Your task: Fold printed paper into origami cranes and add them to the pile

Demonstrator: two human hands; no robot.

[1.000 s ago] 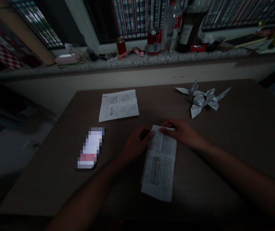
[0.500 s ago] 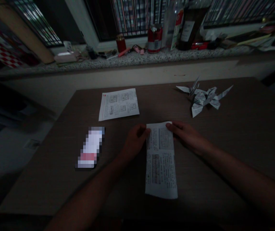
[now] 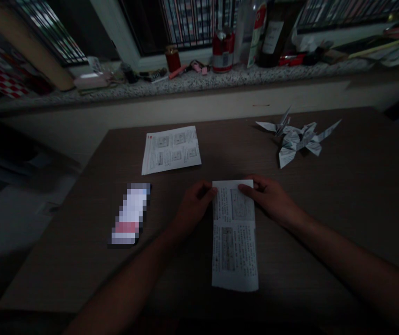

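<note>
A long strip of printed paper (image 3: 235,242), seemingly folded, lies lengthwise before me with its far end between my hands. My left hand (image 3: 199,200) pinches its far left corner, thumb on top. On the far right corner, my right hand (image 3: 264,195) grips the sheet with the thumb over the print and the other fingers partly hidden behind. Farther off to the left rests another printed sheet (image 3: 172,150). Folded paper cranes (image 3: 300,139) made of printed paper sit at the far right of the table.
A phone (image 3: 129,214) with a blurred lit screen lies left of my left forearm on the brown table (image 3: 81,223). Behind it runs a granite windowsill (image 3: 185,83) holding a red can (image 3: 223,51), a red jar (image 3: 172,59), bottles (image 3: 271,42) and clutter.
My right thumb has slid slightly left and down on the paper strip, and the far edge now looks straighter. Both hands keep hold. The view has tilted a little.
</note>
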